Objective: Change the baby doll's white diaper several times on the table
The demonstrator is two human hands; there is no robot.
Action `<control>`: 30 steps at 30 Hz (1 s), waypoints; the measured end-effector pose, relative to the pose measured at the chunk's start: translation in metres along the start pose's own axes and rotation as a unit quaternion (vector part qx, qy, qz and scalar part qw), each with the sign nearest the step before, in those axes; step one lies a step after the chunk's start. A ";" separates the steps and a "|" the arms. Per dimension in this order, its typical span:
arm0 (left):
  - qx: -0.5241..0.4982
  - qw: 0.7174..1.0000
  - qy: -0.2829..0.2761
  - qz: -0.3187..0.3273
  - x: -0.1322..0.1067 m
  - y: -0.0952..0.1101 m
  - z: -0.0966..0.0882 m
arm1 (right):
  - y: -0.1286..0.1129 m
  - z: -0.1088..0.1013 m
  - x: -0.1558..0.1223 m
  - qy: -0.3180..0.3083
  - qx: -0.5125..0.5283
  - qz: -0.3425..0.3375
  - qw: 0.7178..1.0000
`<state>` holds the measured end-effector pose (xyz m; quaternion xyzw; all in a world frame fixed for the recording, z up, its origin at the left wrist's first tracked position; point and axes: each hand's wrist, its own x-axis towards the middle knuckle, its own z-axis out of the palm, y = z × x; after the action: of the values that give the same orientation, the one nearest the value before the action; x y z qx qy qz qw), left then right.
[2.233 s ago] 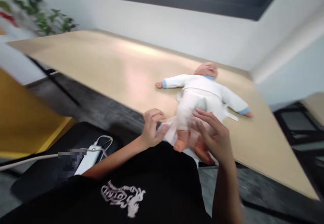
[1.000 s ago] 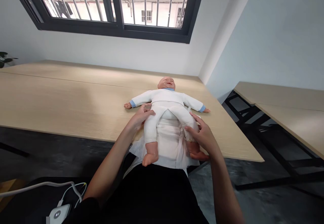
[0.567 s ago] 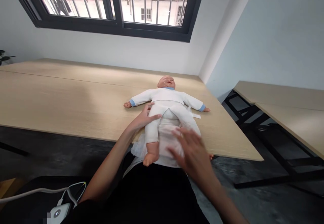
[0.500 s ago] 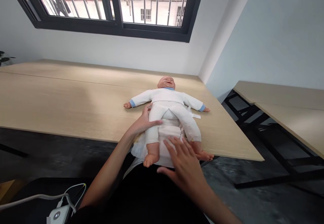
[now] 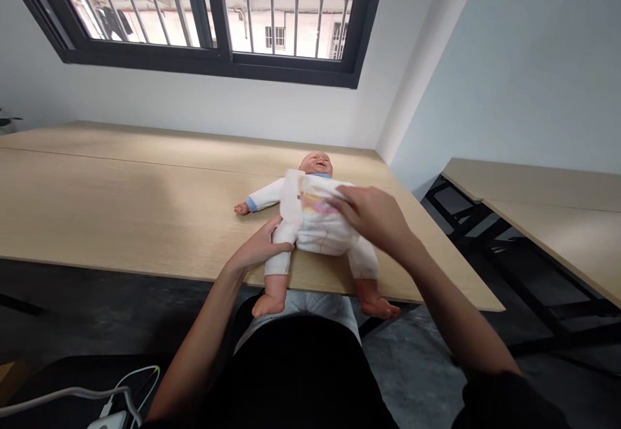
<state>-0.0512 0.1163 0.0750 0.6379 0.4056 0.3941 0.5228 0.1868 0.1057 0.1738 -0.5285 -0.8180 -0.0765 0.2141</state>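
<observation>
A baby doll (image 5: 310, 222) in a white long-sleeved suit with blue cuffs lies on its back on a pale wood table (image 5: 121, 202), feet towards me. A white diaper (image 5: 315, 206) with a printed pattern is folded up over its belly and covers part of its chest. My right hand (image 5: 373, 215) grips the top of the diaper front. My left hand (image 5: 259, 244) wraps the doll's thigh, holding that leg. The doll's feet rest near the table's front edge.
A second wood table (image 5: 533, 186) on a black frame stands to the right. A barred window (image 5: 208, 21) is in the wall behind. A white cable and device (image 5: 114, 421) lie low at the left, above a grey floor.
The diaper has come up from under the doll and now lies over its belly. My right hand has moved up from near the doll's leg to the diaper's top.
</observation>
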 end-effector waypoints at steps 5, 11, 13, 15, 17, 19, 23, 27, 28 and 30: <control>0.075 0.997 -0.009 0.034 0.004 -0.013 -0.002 | 0.040 0.032 0.089 -0.066 0.115 -0.010 0.991; 0.187 0.980 -0.009 0.068 0.001 -0.016 -0.002 | 0.081 0.089 0.101 -0.149 0.248 0.044 0.956; 0.259 0.962 0.025 0.081 -0.004 -0.005 0.005 | 0.088 0.100 0.093 -0.114 0.291 0.050 0.949; 0.346 0.930 0.062 0.107 -0.008 0.012 0.014 | 0.092 0.109 0.089 -0.057 0.321 0.052 0.944; 0.417 0.896 0.038 0.147 -0.005 0.031 0.024 | 0.096 0.115 0.088 -0.006 0.328 0.067 0.942; 0.457 0.868 -0.060 0.185 0.006 0.047 0.034 | 0.100 0.119 0.087 0.033 0.311 0.078 0.947; 0.478 0.819 -0.228 0.221 0.055 0.055 0.047 | 0.116 0.117 0.074 0.093 0.243 0.095 0.961; 0.479 0.801 -0.278 0.226 0.107 0.045 0.052 | 0.141 0.107 0.039 0.082 0.184 0.180 0.963; 0.477 0.801 -0.285 0.223 0.117 0.043 0.053 | 0.147 0.105 0.029 0.054 0.170 0.194 0.965; 0.470 0.804 -0.294 0.216 0.133 0.040 0.052 | 0.158 0.102 0.011 -0.001 0.151 0.198 0.969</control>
<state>0.0494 0.2165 0.1170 0.9618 0.2201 0.0509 0.1544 0.2970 0.2180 0.0710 -0.6412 -0.6997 0.0926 0.3012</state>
